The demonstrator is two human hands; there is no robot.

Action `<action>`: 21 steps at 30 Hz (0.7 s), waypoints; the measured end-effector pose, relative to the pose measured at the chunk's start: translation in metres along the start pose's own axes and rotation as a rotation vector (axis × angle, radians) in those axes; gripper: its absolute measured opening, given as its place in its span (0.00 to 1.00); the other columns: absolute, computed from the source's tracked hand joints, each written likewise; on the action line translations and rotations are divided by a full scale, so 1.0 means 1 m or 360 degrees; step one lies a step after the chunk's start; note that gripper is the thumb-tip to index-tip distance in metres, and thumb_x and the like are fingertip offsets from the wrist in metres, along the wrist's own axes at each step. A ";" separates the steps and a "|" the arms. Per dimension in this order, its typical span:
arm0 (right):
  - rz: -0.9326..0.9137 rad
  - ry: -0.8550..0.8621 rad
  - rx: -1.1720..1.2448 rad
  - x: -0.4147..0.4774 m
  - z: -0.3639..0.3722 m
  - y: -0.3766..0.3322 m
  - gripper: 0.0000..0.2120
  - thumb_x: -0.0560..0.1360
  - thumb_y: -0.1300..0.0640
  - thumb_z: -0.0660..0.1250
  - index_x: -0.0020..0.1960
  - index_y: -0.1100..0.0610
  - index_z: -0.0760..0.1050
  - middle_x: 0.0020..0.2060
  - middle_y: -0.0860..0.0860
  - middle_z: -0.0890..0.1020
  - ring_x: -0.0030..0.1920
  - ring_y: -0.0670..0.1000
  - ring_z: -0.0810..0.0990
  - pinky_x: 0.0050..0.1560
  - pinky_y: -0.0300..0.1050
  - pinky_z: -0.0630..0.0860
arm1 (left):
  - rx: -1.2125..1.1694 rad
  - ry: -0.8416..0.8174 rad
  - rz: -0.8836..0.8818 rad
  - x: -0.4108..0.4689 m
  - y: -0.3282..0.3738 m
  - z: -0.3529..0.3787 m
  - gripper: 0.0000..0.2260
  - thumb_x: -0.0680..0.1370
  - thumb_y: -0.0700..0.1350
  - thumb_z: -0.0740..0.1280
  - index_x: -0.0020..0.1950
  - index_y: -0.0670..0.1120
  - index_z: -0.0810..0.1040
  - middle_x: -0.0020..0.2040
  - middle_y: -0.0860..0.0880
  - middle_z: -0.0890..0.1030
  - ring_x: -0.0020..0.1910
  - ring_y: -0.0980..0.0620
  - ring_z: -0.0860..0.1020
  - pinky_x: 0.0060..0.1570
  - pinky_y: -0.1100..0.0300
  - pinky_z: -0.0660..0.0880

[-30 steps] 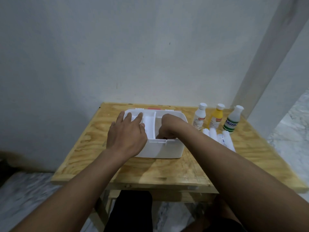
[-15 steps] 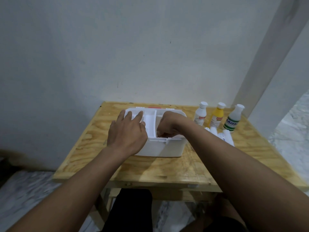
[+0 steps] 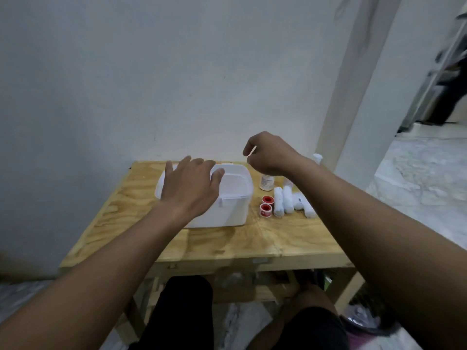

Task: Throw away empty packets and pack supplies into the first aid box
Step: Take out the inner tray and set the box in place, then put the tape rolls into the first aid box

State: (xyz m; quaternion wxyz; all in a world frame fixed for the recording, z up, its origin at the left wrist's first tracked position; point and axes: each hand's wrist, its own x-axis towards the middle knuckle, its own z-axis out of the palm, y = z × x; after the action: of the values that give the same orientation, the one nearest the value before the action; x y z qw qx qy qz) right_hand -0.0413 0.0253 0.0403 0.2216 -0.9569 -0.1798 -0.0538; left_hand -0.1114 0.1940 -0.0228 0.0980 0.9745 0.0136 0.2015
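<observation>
The white first aid box (image 3: 227, 210) stands open on the wooden table (image 3: 252, 243). My left hand (image 3: 189, 185) hovers over the box's left half with fingers spread, holding nothing. My right hand (image 3: 267, 154) is raised above the box's right rear corner, fingers pinched on a thin pale packet (image 3: 249, 153) that is mostly hidden. Right of the box lie two red-and-white tape rolls (image 3: 266, 205) and several white bandage rolls (image 3: 284, 202). A white bottle (image 3: 266, 181) stands behind them, partly hidden by my right wrist.
Another bottle's white cap (image 3: 318, 157) shows behind my right forearm. A grey wall rises just behind the table. A white pillar (image 3: 353, 97) stands at the right, with marble floor (image 3: 417, 178) beyond. My knees are under the table's front edge.
My right hand came up out of the box, moving up and to the right with fingers pinched. My left hand lifted off the box rim and spread. The tape rolls are now uncovered.
</observation>
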 end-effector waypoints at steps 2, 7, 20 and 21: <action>0.0020 0.0075 -0.0023 -0.007 -0.007 0.014 0.17 0.73 0.64 0.60 0.59 0.55 0.80 0.57 0.52 0.82 0.57 0.54 0.79 0.49 0.41 0.71 | -0.0035 0.0046 0.0087 -0.002 0.017 0.004 0.22 0.83 0.57 0.51 0.69 0.51 0.76 0.67 0.50 0.79 0.72 0.46 0.69 0.72 0.37 0.58; 0.0089 0.0179 -0.0145 -0.020 -0.016 0.053 0.16 0.74 0.62 0.62 0.58 0.52 0.79 0.58 0.51 0.81 0.57 0.53 0.78 0.48 0.43 0.72 | -0.0029 0.0111 0.0251 -0.021 0.063 0.020 0.20 0.83 0.56 0.54 0.71 0.51 0.75 0.72 0.50 0.75 0.78 0.46 0.62 0.75 0.39 0.54; -0.0117 -0.0098 -0.0298 -0.027 0.009 0.103 0.17 0.76 0.60 0.63 0.63 0.52 0.78 0.58 0.53 0.81 0.57 0.54 0.78 0.53 0.45 0.74 | 0.0161 0.0179 0.0350 -0.079 0.124 0.081 0.17 0.78 0.50 0.63 0.64 0.45 0.80 0.61 0.45 0.82 0.59 0.42 0.77 0.55 0.46 0.74; -0.0151 -0.0128 -0.0305 -0.025 0.012 0.104 0.16 0.77 0.59 0.64 0.63 0.52 0.78 0.58 0.54 0.81 0.57 0.54 0.79 0.54 0.47 0.76 | 0.0193 0.0166 0.0313 -0.079 0.126 0.085 0.17 0.78 0.49 0.64 0.64 0.45 0.80 0.60 0.45 0.83 0.57 0.42 0.78 0.52 0.47 0.74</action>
State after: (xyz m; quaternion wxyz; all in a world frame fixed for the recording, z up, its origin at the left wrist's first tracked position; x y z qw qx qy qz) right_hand -0.0265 -0.0647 -0.0169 0.1189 -0.9655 -0.2276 -0.0427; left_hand -0.1521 0.0491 -0.1049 0.0180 0.9635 -0.0648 0.2592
